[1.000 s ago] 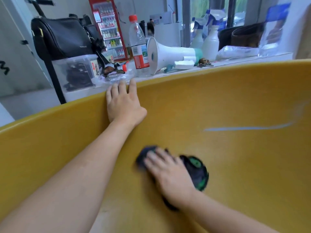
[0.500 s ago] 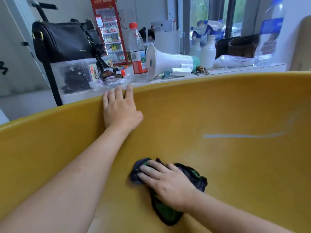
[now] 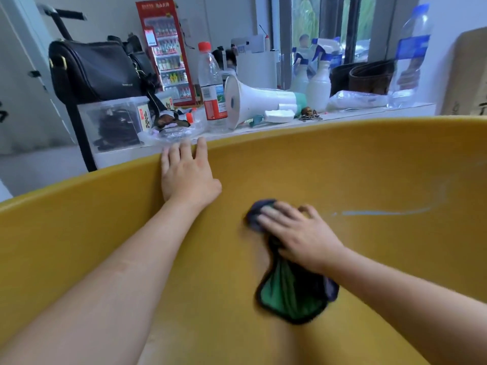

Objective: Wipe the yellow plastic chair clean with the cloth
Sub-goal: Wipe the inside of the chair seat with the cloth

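The yellow plastic chair (image 3: pixel 369 167) fills the lower part of the head view, its curved top rim running from left to right. My left hand (image 3: pixel 188 177) lies flat on the chair's inner face, fingertips over the rim. My right hand (image 3: pixel 297 235) presses a dark cloth with a green inner side (image 3: pixel 290 293) against the chair's surface, fingers stretched out over it. The cloth hangs blurred below my palm. A pale blue streak (image 3: pixel 382 213) marks the chair to the right of my right hand.
Behind the rim runs a white ledge (image 3: pixel 369 115) crowded with a white megaphone (image 3: pixel 253 101), a red-capped water bottle (image 3: pixel 212 88), spray bottles (image 3: pixel 320 83), a clear box (image 3: pixel 116 122) and a black bag (image 3: pixel 95 69). A window stands beyond.
My right hand has slid the cloth up and to the right across the chair, toward the blue streak. My left hand has stayed on the rim.
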The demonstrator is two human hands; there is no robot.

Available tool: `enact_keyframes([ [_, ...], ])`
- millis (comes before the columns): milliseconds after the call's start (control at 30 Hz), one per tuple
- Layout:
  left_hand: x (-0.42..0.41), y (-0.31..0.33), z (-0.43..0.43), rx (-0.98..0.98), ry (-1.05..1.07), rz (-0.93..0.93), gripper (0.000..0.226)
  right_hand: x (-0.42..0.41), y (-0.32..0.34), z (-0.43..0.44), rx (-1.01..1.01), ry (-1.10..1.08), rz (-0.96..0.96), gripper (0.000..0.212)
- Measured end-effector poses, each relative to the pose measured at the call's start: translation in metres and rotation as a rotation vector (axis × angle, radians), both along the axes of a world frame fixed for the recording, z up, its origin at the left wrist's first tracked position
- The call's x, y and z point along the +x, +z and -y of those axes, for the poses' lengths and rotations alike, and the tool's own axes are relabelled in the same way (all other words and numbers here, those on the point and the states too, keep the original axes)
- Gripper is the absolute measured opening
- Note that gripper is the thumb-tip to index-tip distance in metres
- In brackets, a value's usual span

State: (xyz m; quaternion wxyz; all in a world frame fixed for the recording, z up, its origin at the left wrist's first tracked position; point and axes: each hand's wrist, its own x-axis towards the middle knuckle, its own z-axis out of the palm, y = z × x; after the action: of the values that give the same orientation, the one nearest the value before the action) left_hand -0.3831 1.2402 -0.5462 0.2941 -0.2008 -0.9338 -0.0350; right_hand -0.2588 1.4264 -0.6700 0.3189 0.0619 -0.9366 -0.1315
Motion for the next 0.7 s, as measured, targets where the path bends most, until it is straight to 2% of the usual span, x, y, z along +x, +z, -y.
enact_keyframes([
  [33, 0.0, 0.001, 0.001, 0.003, 0.004, 0.004, 0.088, -0.01, 0.025, -0.024, -0.174, -0.178, -0.114, 0.065],
  [67, 0.0, 0.001, 0.002, 0.002, 0.009, 0.007, 0.088, -0.016, 0.039, -0.032, -0.399, -0.345, -0.146, 0.071],
  [100, 0.0, 0.0, 0.002, -0.009, 0.012, 0.011, 0.089, -0.017, 0.035, -0.021, -0.582, -0.414, -0.109, 0.075],
  [133, 0.0, -0.001, 0.001, -0.016, 0.012, 0.014, 0.09, -0.01, 0.017, 0.0, -0.62, -0.439, -0.083, 0.076],
  [233, 0.001, 0.002, 0.001, -0.025, 0.02, 0.033, 0.096, 0.044, -0.072, 0.089, -0.38, -0.063, 0.146, 0.067],
  [300, 0.003, 0.0, 0.003, -0.058, 0.036, 0.044, 0.102, 0.066, -0.084, 0.091, -0.291, 0.118, 0.363, 0.061],
  [333, 0.006, -0.002, 0.004, -0.075, 0.037, 0.051, 0.104, 0.06, -0.068, 0.071, -0.199, 0.163, 0.375, 0.061],
  [367, 0.01, -0.005, 0.003, -0.082, 0.03, 0.065, 0.108, 0.051, -0.049, 0.046, -0.13, 0.144, 0.359, 0.064],
  [400, 0.014, -0.005, 0.002, -0.075, 0.02, 0.086, 0.11, 0.043, -0.029, 0.021, -0.125, 0.038, 0.357, 0.069],
  [467, 0.022, -0.009, 0.002, -0.036, -0.005, 0.159, 0.107, 0.037, -0.002, -0.019, -0.313, -0.275, 0.261, 0.072],
  [533, 0.038, -0.026, -0.001, -0.012, -0.077, 0.286, 0.092, 0.053, -0.017, -0.007, -0.547, -0.416, 0.247, 0.072],
  [633, 0.082, -0.091, -0.014, 0.065, -0.36, 0.495, 0.064, 0.089, -0.059, 0.06, -0.551, -0.317, 0.391, 0.071],
  [700, 0.124, -0.141, -0.018, 0.05, -0.543, 0.601, 0.046, 0.101, -0.067, 0.069, -0.556, -0.194, 0.514, 0.064],
])
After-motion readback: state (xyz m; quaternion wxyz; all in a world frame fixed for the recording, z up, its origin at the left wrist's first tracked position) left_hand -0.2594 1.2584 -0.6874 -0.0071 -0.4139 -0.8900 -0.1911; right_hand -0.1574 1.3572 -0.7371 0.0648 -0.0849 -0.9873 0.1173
